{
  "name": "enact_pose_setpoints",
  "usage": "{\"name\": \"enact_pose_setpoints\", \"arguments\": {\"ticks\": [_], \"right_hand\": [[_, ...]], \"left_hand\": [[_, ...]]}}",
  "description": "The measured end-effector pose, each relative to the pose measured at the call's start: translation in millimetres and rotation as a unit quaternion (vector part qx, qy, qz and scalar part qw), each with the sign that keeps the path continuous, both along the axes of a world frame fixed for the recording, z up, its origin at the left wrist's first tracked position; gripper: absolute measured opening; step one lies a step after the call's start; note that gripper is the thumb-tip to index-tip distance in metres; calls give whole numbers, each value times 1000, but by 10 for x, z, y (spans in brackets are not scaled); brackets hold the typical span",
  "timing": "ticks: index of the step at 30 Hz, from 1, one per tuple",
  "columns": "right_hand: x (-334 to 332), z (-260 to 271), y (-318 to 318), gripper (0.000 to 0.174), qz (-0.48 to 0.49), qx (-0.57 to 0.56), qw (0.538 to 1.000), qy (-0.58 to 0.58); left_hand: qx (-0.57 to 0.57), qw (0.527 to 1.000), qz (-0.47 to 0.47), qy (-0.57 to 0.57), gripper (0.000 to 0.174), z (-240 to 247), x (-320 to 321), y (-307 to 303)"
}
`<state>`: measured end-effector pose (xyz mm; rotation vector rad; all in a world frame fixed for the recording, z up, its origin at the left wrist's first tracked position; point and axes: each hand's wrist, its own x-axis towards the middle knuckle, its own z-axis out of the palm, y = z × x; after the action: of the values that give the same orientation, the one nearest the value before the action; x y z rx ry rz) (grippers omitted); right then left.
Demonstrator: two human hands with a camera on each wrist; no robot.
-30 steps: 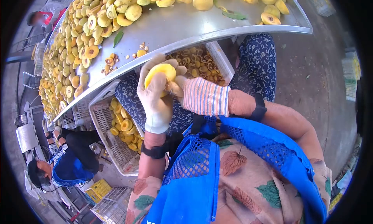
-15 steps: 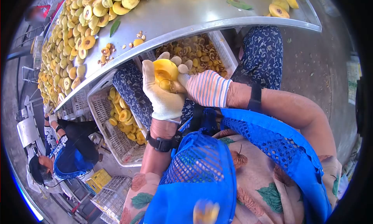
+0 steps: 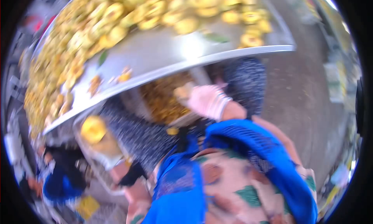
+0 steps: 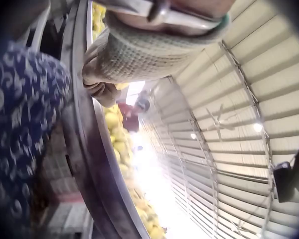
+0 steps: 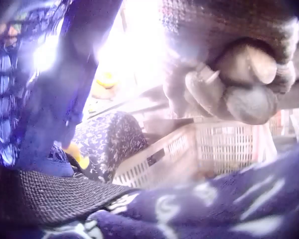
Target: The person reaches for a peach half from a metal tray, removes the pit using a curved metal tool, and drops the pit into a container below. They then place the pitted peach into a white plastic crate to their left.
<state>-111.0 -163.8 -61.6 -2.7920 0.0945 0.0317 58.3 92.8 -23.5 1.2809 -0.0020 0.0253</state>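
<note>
My left hand point(image 3: 105, 146), gloved and blurred, reaches over the left-side crate point(image 3: 83, 146) with a pitted yellow peach half point(image 3: 93, 128) at its fingers. In the left wrist view the left hand point(image 4: 134, 59) has curled fingers beside the metal table edge. The striped-cuffed glove of my right hand point(image 3: 206, 101) hovers above the crate of pits and scraps point(image 3: 161, 99). Close up, the right hand point(image 5: 229, 84) curls its fingers around a small hand tool, nearly all hidden by the glove. A small yellow piece point(image 3: 173, 130) shows by the lap.
Heaps of halved peaches point(image 3: 116, 14) cover the back and left of the metal table point(image 3: 155, 55). Small scraps point(image 3: 95, 84) and a leaf point(image 3: 103, 57) lie near its front edge. Patterned trouser legs point(image 3: 134, 123) flank the scraps crate. Another person in blue point(image 3: 60, 185) sits at the left.
Both hands worked on the peach together before. Now the left hand has gone left and down over the side crate with it, while the right hand stays by the lap. The head view has shifted.
</note>
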Motion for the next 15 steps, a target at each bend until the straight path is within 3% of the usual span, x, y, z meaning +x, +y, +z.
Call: {"name": "enact_pose_setpoints", "arguments": {"ticks": [1, 2, 3, 4, 5, 6, 8, 9, 10, 11, 12, 14, 15], "right_hand": [[4, -37, -33, 26, -96, 15, 995, 3], [-53, 205, -122, 25, -124, -40, 990, -62], [-121, 273, -294, 24, -155, -148, 972, -99], [-146, 324, -496, 22, -179, -250, 941, -138], [-192, 424, -756, 23, -217, -285, 927, -107], [-325, 571, -1043, 25, -257, -320, 909, -75], [-396, 815, -1595, 26, -402, -150, 901, -61], [-411, 919, -1754, 26, -404, -157, 899, -58], [-415, 1009, -1881, 27, -402, -115, 906, 75], [-416, 1053, -1948, 29, -393, -68, 894, 206], [-406, 1026, -1982, 29, -393, -72, 893, 206], [-360, 797, -2021, 33, -298, -110, 929, 189], [-298, 611, -2151, 38, -299, -99, 924, 216]], "left_hand": [[24, 999, 40, -6, 36, -18, 79, 202], [49, 996, 80, -10, 43, -27, 151, 412], [324, 939, 112, -40, 51, -143, 288, 738], [504, 852, 139, -42, 54, -344, 453, 1030], [349, 917, 186, 48, 54, -279, 359, 892], [283, 946, 141, 79, 51, -459, 499, 1214], [354, 931, 85, 36, 48, -384, 433, 1086], [369, 924, 103, 10, 41, -311, 361, 855], [366, 925, 100, 12, 41, -225, 296, 607], [349, 930, 87, -73, 38, -111, 234, 332], [329, 928, 76, -157, 36, -11, 171, 58], [234, 967, 39, -99, 26, 283, -10, -616], [301, 933, -30, -192, 24, 292, -76, -876]]}}
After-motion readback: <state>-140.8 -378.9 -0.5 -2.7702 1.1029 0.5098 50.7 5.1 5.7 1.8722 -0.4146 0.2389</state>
